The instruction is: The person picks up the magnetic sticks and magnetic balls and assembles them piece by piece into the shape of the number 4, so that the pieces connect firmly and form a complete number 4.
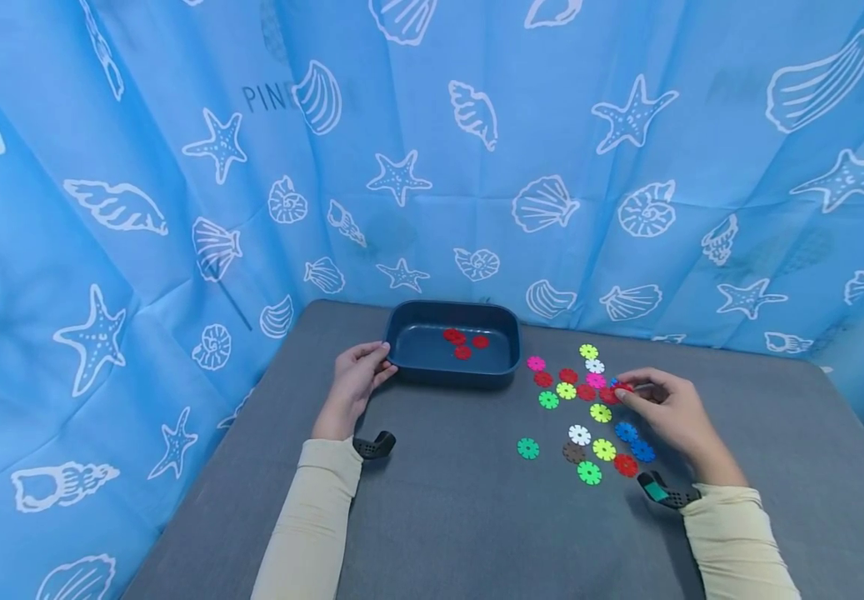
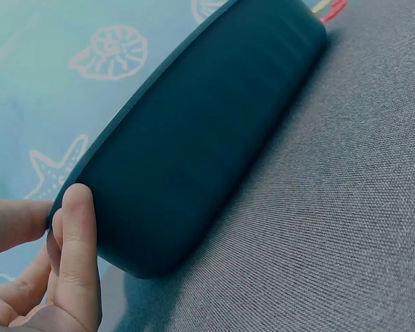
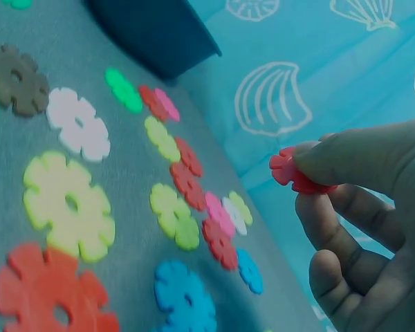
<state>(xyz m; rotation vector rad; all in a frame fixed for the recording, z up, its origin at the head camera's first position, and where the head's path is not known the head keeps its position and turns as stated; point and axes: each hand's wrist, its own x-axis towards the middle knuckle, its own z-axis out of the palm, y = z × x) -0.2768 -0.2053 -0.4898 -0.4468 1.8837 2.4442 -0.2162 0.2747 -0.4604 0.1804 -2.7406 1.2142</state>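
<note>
A dark blue rectangular tray (image 1: 452, 375) stands at the back of the table with several red notched discs (image 1: 480, 342) lying in it. My left hand (image 1: 357, 375) pinches the tray's left front corner, thumb and fingers at the rim; the left wrist view shows the tray's long side wall (image 2: 200, 131). Over on the right, my right hand (image 1: 667, 408) holds a red notched disc (image 3: 283, 168) between thumb and fingertips, raised above the loose discs in the right wrist view.
Scattered right of the tray lie flat notched discs: several yellow ones (image 1: 600, 412), more red ones (image 1: 626, 465), blue (image 1: 641, 451), green (image 1: 527, 448), white (image 1: 579, 435), pink (image 1: 536, 363) and a brown one (image 1: 573, 452). A blue shell-print curtain (image 1: 432, 225) hangs behind the grey table (image 1: 461, 500).
</note>
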